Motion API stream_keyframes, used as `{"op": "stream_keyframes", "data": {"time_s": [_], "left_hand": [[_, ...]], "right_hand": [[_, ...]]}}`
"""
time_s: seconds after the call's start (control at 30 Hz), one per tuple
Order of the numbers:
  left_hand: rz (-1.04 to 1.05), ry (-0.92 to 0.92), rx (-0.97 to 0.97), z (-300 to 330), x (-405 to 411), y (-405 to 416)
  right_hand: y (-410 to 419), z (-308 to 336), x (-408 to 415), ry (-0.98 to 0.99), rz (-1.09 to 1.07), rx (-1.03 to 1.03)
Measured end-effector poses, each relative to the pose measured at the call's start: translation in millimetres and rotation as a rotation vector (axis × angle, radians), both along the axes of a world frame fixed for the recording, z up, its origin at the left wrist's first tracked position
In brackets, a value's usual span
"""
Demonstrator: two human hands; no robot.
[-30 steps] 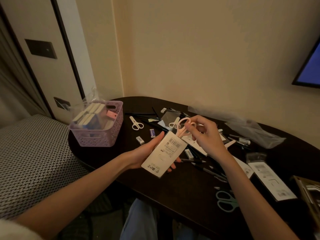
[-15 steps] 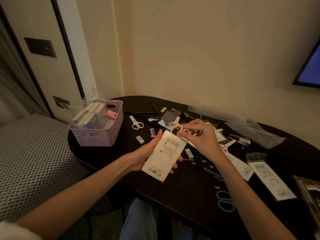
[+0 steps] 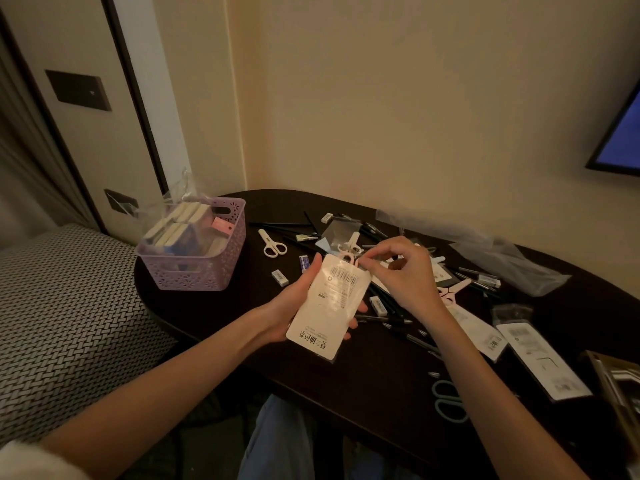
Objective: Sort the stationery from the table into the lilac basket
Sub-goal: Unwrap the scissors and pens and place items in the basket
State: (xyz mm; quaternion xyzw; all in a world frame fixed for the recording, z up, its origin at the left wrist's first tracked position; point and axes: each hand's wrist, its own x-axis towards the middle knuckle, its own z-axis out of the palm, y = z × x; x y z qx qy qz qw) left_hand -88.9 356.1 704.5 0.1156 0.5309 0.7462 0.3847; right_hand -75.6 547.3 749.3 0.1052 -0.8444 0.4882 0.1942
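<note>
My left hand [image 3: 294, 306] holds a white scissors package [image 3: 329, 308] from underneath, barcode side up, over the dark table [image 3: 363, 382]. My right hand [image 3: 401, 271] pinches the package's top edge, where pink scissor handles [image 3: 348, 258] poke out. The lilac basket [image 3: 201, 258] stands at the table's left end, filled with boxed items and a pink eraser. White scissors [image 3: 272, 244], small erasers [image 3: 280, 277], dark pens [image 3: 401, 327], pink scissors [image 3: 452, 292] and teal scissors [image 3: 446, 401] lie loose on the table.
Flat packages [image 3: 540, 358] lie at the right, with crumpled clear plastic bags [image 3: 509, 265] behind them near the wall. A patterned cushion [image 3: 62, 317] adjoins the table's left side. A screen [image 3: 620, 133] hangs on the right wall.
My right hand has pushed the pink scissors down into the package, so only the handle tips show. The package now sits a little lower and more upright in my left hand.
</note>
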Motion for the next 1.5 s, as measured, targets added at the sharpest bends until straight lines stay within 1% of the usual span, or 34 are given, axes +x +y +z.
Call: {"op": "stream_keyframes", "data": {"time_s": [0.1, 0.33, 0.4, 0.47, 0.63, 0.73, 0.83, 0.9, 0.97, 1.2, 1.3, 1.43, 1.5], "left_hand": [[0.015, -0.009, 0.013, 0, 2, 3], [0.021, -0.037, 0.037, -2, 3, 5], [0.032, -0.05, 0.044, -3, 3, 6], [0.042, -0.053, 0.042, -3, 3, 7], [0.058, -0.047, 0.034, -3, 2, 5], [0.062, -0.055, 0.037, -3, 1, 5], [0.057, -0.059, 0.033, -1, 2, 5], [0.044, -0.071, 0.038, 0, 3, 6], [0.033, -0.088, 0.044, 0, 4, 7], [0.055, -0.11, 0.035, -4, 4, 6], [0.075, -0.104, 0.036, -5, 5, 5], [0.07, -0.124, 0.011, -6, 7, 4], [0.059, -0.126, 0.016, -7, 8, 4]], "right_hand": [[-4, -1, 1, -0.039, -0.027, -0.026], [-4, -11, 2, -0.15, -0.056, -0.301], [-5, -15, 4, -0.161, -0.048, -0.348], [-5, -19, 5, -0.132, -0.037, -0.333], [-3, -19, 3, -0.084, -0.018, -0.185], [-3, -15, 6, -0.029, -0.021, -0.202], [-5, -11, 10, 0.058, -0.071, -0.28], [-5, -9, 8, 0.021, -0.072, -0.34], [-6, -9, 5, -0.03, -0.041, -0.345], [-4, -13, 4, 0.006, 0.008, -0.168], [-6, -15, 3, 0.0, -0.011, -0.103], [-9, -14, 4, -0.018, -0.014, -0.204], [-8, -12, 3, -0.039, -0.021, -0.21]]}}
